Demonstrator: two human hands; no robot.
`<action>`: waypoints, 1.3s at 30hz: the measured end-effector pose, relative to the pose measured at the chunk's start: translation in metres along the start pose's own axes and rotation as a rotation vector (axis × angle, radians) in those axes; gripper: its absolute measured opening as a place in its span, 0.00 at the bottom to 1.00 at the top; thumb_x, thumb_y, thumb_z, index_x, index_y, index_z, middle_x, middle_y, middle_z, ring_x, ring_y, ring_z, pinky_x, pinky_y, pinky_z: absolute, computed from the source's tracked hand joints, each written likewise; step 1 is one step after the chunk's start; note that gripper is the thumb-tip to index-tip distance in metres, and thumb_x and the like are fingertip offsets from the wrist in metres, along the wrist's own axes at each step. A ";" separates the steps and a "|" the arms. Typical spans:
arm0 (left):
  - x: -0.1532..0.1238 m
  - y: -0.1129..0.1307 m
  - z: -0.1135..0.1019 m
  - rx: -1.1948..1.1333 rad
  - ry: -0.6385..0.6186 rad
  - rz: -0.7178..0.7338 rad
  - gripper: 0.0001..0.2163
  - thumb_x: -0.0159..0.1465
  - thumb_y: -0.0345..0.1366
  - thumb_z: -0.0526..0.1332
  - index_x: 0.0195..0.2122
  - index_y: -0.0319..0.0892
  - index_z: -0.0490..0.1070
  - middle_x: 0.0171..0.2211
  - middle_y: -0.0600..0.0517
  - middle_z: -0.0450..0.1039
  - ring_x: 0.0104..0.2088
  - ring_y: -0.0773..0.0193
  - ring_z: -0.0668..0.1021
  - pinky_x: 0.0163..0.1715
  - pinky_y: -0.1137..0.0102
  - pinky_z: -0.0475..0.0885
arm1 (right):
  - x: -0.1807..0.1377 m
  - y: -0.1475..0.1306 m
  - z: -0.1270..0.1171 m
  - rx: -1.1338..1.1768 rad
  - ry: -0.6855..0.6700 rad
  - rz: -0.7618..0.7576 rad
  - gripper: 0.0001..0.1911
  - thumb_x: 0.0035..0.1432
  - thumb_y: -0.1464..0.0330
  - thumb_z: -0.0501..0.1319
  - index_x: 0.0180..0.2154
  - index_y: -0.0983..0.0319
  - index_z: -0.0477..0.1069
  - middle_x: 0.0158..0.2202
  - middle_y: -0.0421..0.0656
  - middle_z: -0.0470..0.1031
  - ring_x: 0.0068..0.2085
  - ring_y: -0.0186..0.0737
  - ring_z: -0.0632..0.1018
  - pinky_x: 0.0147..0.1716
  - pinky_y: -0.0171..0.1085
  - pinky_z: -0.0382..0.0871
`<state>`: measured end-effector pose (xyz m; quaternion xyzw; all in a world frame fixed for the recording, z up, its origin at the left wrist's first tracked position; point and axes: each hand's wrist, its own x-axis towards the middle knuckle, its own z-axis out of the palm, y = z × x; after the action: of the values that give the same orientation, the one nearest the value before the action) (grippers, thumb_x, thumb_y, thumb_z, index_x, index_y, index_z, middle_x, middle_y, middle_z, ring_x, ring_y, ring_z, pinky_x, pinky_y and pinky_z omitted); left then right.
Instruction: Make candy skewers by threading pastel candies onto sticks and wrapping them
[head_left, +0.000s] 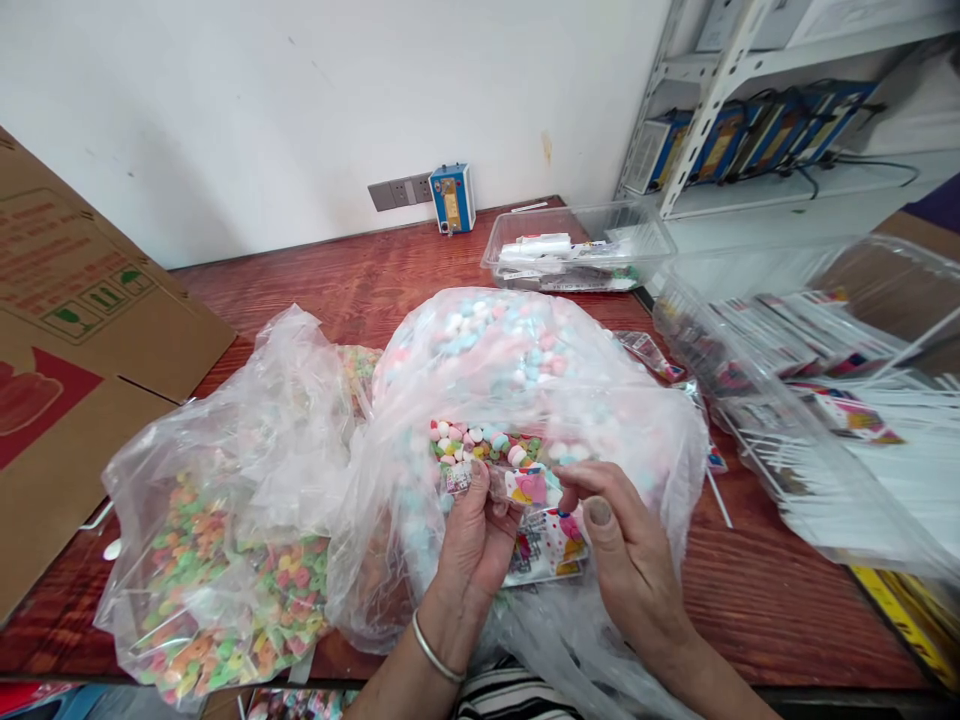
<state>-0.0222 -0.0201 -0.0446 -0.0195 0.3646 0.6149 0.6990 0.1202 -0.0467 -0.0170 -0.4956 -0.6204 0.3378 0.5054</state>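
Observation:
My left hand (pixel 476 535), wearing a silver bangle, pinches a small printed plastic candy packet (pixel 527 486) between thumb and fingers. Close to the packet's right end, my right hand (pixel 626 550) has its fingers bent and thumb apart; I see nothing held in it. Beneath both hands lie more printed packets (pixel 564 540). They rest on a big clear bag of pink, blue and white candies (pixel 517 335). Loose multicoloured candies (pixel 487 440) show in the bag's opening just above my left hand.
At left are a clear bag of ring-shaped candies (pixel 225 590) and a cardboard box (pixel 82 330). A clear tray (pixel 577 270) with packaging stands behind. On the right, another clear bin (pixel 750 480) holds white sticks and packets. A blue device (pixel 452 198) sits by the wall.

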 end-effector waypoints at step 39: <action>0.000 0.011 -0.016 0.312 -0.117 -0.058 0.16 0.47 0.39 0.76 0.28 0.37 0.72 0.19 0.59 0.65 0.18 0.76 0.65 0.22 0.75 0.68 | -0.004 0.003 0.006 -0.053 -0.158 0.151 0.22 0.68 0.56 0.51 0.51 0.60 0.76 0.45 0.48 0.81 0.45 0.48 0.79 0.44 0.44 0.72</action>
<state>-0.0396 -0.0254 -0.0521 0.1145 0.4134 0.5307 0.7310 0.1156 -0.0491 -0.0228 -0.5260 -0.6277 0.3966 0.4149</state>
